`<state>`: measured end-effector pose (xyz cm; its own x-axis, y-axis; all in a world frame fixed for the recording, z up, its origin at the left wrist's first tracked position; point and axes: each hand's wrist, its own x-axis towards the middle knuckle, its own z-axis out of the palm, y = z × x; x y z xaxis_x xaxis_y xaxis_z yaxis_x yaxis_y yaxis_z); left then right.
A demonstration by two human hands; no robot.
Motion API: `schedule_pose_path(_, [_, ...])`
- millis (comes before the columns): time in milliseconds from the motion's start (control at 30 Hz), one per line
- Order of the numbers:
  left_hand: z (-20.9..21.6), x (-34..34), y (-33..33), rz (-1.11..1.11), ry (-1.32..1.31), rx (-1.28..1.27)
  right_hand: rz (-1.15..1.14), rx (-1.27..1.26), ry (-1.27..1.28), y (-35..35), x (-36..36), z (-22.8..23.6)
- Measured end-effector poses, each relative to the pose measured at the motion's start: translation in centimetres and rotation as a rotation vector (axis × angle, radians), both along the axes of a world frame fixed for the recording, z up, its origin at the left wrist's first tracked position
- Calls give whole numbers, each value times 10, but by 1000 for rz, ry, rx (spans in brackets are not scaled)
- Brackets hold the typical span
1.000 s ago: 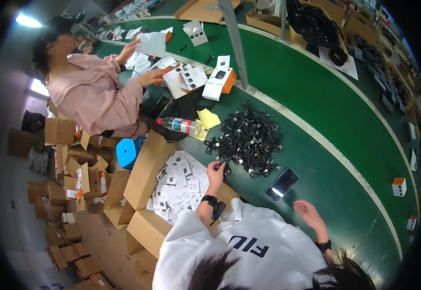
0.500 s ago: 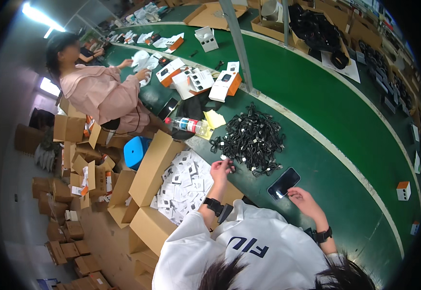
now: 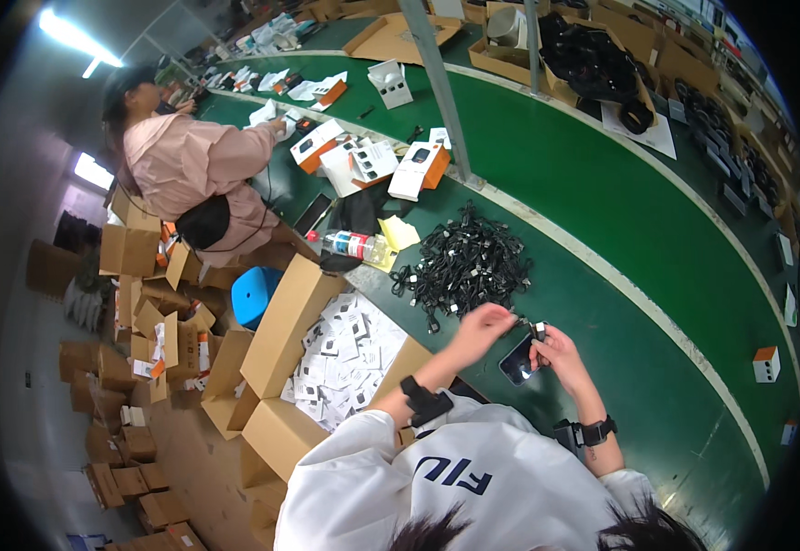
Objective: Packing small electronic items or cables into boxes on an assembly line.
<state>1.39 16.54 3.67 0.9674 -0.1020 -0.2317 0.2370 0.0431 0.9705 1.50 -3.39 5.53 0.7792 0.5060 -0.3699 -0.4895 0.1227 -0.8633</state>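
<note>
item: black cable [image 3: 533,338], slim, flexible, smooth-looking, with a small blocky plug [image 3: 540,327] of pale metallic sheen at its upper end. it is held above the bench [image 3: 620,317], over the dark phone, in front of the person's body; its full length cannot be made out.

right hand [image 3: 554,349]: fingers bent and closed in a pinch; the black cable is gripped just below the plug.

left hand [image 3: 484,329]: fingers loosely curled, fingertips brought close beside the cable; whether any part of it is grasped cannot be told.

phone [image 3: 516,364]: flat, glossy, round-cornered slab, laid on the bench, partly covered by the right hand; a bright reflection is carried on its glass.

cable pile [image 3: 462,262]: matte black bundled cords, tangled in a loose heap, dotted with silvery and white plug ends; set on the bench.

bench: smooth green surface, edged by a pale strip.

carton [image 3: 281,331]: stiff brown cardboard, flaps opened, filled with flat white packets [image 3: 340,358] printed with dark shapes.

bottle [image 3: 354,244]: clear plastic, red cap, laid on its side against crumpled yellow paper [image 3: 400,232].
</note>
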Motion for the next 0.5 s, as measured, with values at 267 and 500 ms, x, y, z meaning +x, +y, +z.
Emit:
schedule_pose_path(267, [16, 192, 181, 479, -115, 206, -164, -225, 55, -41, 36, -10])
schedule_pose_path(500, [-52, 381, 249, 496, -70, 764, -32, -493, -126, 1, 156, -32])
